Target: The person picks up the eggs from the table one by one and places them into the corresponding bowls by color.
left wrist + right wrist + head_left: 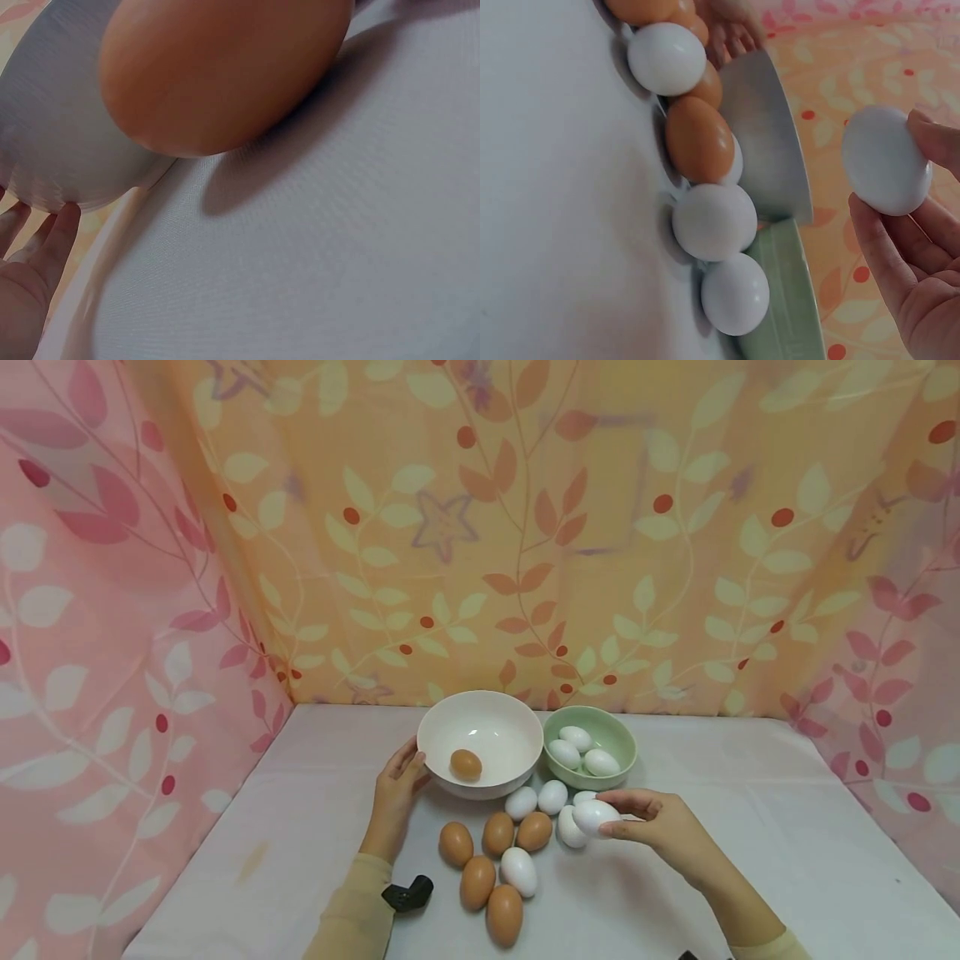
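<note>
A white egg (596, 818) is pinched between the thumb and fingers of my right hand (660, 831), raised above the table. The right wrist view shows this egg (886, 160) held off to the side of the bowls. My left hand (397, 793) touches the outer left wall of a large white bowl (510, 727); its fingers (64, 225) lie fairly straight against that wall. Inside the bowl is one brown egg (466, 765). To its right, a smaller green bowl (621, 735) contains three white eggs (575, 739).
Several brown eggs (477, 882) lie on the white-covered table (300, 810) in front of the bowls. Several white eggs (552, 797) lie close to the bowls, and another white egg (519, 872) sits among the brown ones. A patterned cloth (465, 568) hangs behind the table.
</note>
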`<state>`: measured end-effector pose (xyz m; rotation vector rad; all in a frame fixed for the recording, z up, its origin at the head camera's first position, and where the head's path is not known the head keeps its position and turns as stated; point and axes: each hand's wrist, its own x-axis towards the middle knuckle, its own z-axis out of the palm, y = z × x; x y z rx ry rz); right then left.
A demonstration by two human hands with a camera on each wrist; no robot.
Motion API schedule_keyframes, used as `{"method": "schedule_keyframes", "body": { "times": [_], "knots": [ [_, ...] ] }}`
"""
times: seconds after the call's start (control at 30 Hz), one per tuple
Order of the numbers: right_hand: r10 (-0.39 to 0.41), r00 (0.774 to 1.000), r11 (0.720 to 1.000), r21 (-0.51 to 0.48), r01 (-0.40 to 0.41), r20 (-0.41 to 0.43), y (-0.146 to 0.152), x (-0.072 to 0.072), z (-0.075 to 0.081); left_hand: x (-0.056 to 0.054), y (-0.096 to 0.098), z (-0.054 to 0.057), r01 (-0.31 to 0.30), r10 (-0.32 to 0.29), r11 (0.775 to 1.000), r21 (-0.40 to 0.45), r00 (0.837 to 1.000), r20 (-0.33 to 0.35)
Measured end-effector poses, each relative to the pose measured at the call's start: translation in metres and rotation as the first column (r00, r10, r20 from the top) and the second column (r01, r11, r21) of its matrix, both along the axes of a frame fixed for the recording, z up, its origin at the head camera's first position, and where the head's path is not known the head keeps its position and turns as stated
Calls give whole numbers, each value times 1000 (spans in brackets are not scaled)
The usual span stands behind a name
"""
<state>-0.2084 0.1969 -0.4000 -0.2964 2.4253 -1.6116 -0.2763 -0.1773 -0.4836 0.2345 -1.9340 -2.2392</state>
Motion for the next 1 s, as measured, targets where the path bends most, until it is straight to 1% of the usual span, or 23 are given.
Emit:
{"method": "schedule_keyframes", "body": {
  "times": [0.13,0.33,0.53,0.87,1.0],
  "knots": [
    [-18,1000,1000,21,18,-24,4,-10,2,0,0,0,5,-5,1000,2,1000,-3],
    [-54,999,997,48,54,-9,3,-27,4,2,1,1,0,0,1000,5,1000,-1],
    [-74,997,995,66,74,-13,3,-43,5,1,0,1,9,-9,1000,10,1000,-10],
    [-83,996,989,121,88,-46,0,-67,5,2,0,1,17,-18,1000,-4,1000,-21],
    [-77,996,987,134,84,-53,-2,-77,4,2,0,1,12,-12,1000,-4,1000,-21]
  ]
}}
